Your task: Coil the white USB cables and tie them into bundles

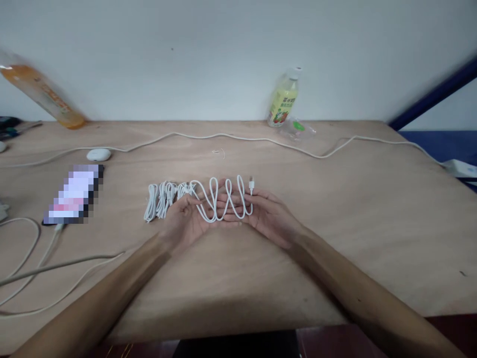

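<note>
A white USB cable (213, 199) lies in loose zigzag loops across both palms, its plug upright at the right end. My left hand (186, 219) is palm up under the left part, with its thumb at the cable. Beneath the right part is my right hand (270, 216), also palm up, its thumb near the cable just below the plug. The fingers of both hands meet under the loops. Several bundled white cables (161, 200) lie side by side on the wooden table (357, 214), just left of my left hand.
A phone (74, 194) with a cable plugged in and a white case (99, 154) lie at the left. An orange bottle (48, 97) and a yellow-green bottle (285, 99) stand by the wall. A long white cord (223, 135) crosses the table's back.
</note>
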`<control>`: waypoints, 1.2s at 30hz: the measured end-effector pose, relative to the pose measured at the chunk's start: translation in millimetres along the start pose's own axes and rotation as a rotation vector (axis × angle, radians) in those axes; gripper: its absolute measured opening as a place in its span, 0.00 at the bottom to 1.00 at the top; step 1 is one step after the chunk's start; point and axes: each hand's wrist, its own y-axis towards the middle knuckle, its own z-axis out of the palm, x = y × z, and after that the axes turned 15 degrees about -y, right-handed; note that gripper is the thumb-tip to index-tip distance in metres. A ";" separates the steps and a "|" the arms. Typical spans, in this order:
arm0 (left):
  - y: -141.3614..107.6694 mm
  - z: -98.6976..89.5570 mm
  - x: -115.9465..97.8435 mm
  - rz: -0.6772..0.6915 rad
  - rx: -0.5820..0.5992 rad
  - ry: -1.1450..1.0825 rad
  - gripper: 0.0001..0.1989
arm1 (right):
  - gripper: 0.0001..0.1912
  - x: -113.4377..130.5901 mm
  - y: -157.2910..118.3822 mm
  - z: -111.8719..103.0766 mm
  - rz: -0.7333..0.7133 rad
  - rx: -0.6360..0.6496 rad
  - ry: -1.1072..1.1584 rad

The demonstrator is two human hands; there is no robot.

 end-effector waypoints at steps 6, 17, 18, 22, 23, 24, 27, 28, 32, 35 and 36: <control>1.1 -0.3 2.0 0.029 -0.049 0.028 0.41 | 0.18 1.5 -0.4 -2.3 -0.025 -0.049 -0.037; -1.9 -12.2 6.2 -0.066 0.042 0.073 0.36 | 0.16 11.6 -8.3 -14.3 -0.011 -0.143 -0.065; -1.5 -14.0 6.6 -0.081 0.059 0.082 0.36 | 0.17 13.0 -10.4 -17.8 -0.005 -0.147 -0.067; -0.8 -17.6 7.7 -0.118 0.086 0.075 0.35 | 0.18 13.8 -16.5 -25.9 -0.016 -0.182 -0.084; -1.0 -17.5 7.7 -0.124 0.082 0.063 0.36 | 0.17 12.8 -17.2 -25.6 -0.014 -0.175 -0.093; -1.2 -17.0 7.5 -0.126 0.077 0.048 0.36 | 0.17 11.6 -17.6 -24.5 -0.011 -0.166 -0.102; -2.0 -14.0 6.3 -0.125 0.042 0.014 0.37 | 0.16 8.1 -18.3 -19.8 -0.033 -0.173 -0.122; -2.1 -12.9 5.6 -0.124 0.026 0.009 0.38 | 0.15 7.3 -18.6 -18.7 -0.041 -0.182 -0.125; -1.8 -10.3 2.6 -0.113 -0.033 -0.009 0.38 | 0.14 5.1 -19.3 -17.2 -0.056 -0.205 -0.104; -1.7 -10.9 1.3 -0.114 -0.034 -0.032 0.39 | 0.14 3.5 -18.4 -16.6 -0.068 -0.217 -0.086; -1.9 -11.2 1.2 -0.117 -0.028 -0.041 0.40 | 0.14 3.0 -17.9 -16.3 -0.069 -0.218 -0.082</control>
